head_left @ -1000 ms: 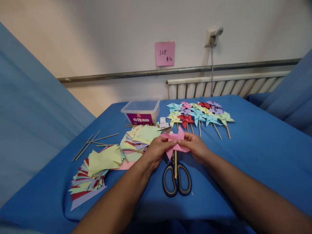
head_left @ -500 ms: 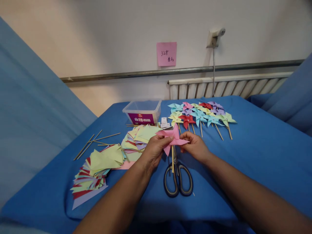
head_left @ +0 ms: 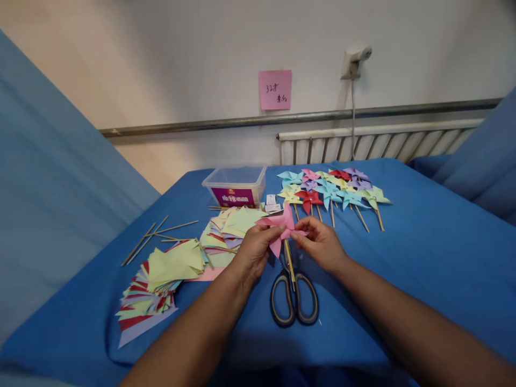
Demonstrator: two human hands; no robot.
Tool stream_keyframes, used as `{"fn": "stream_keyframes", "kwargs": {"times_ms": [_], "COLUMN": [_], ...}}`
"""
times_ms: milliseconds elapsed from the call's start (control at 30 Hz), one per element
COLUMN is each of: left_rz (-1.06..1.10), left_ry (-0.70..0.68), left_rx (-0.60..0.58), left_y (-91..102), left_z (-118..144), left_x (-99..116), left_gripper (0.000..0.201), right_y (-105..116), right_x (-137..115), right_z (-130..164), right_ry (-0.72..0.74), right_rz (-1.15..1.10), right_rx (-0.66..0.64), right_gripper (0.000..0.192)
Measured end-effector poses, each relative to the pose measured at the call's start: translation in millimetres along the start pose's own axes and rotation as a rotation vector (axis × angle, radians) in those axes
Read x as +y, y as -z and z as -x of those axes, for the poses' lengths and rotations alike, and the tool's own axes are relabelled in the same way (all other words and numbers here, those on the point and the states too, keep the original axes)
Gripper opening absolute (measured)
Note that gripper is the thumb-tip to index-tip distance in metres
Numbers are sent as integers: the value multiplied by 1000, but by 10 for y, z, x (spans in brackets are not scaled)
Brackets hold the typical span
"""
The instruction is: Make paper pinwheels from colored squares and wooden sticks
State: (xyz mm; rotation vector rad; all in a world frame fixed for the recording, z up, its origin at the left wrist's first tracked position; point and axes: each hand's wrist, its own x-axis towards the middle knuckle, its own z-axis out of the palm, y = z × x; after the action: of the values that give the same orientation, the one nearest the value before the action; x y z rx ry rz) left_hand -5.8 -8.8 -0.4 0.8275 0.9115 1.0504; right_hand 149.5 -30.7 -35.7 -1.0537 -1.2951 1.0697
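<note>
Both hands hold a pink paper pinwheel (head_left: 287, 219) above the table. My left hand (head_left: 258, 247) pinches its left side between thumb and fingers. On the other side, my right hand (head_left: 320, 243) is closed on the right blade, near the centre. A thin wooden stick (head_left: 289, 263) hangs down from the pinwheel, its lower end in front of the scissors. Those dark-handled scissors (head_left: 300, 317) lie on the blue cloth just below my hands, their blades partly hidden behind the stick and pinwheel.
Finished pinwheels (head_left: 328, 189) in several colours lie at the back right. Left of my hands are stacks of coloured paper (head_left: 175, 263) and loose wooden sticks (head_left: 147, 239). A clear plastic box (head_left: 236, 185) stands behind, with small white boxes (head_left: 272, 203) beside it. Blue cloth (head_left: 423, 258) covers the table.
My right thumb and fingers have moved inward from the blade's tip towards the pinwheel's centre. The stick's lower end has swung slightly right. My left hand keeps its grip.
</note>
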Motion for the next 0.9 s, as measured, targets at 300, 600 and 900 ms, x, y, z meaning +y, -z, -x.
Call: {"fn": "stream_keyframes", "kwargs": {"times_ms": [300, 600, 900], "left_rz": [7, 38, 41], "left_ry": [-18, -38, -38], "left_rx": [-21, 11, 79], "left_y": [-9, 24, 51], "left_z": [15, -14, -40], "left_x": [8, 43, 28], "left_gripper": [29, 33, 32], "right_y": [-18, -34, -171], "right_x": [-19, -51, -63], "right_z": [43, 23, 110], "right_ry": [124, -138, -334], "right_rz": [88, -138, -260], "right_rx": [-20, -1, -252], "right_gripper": [18, 45, 40]}}
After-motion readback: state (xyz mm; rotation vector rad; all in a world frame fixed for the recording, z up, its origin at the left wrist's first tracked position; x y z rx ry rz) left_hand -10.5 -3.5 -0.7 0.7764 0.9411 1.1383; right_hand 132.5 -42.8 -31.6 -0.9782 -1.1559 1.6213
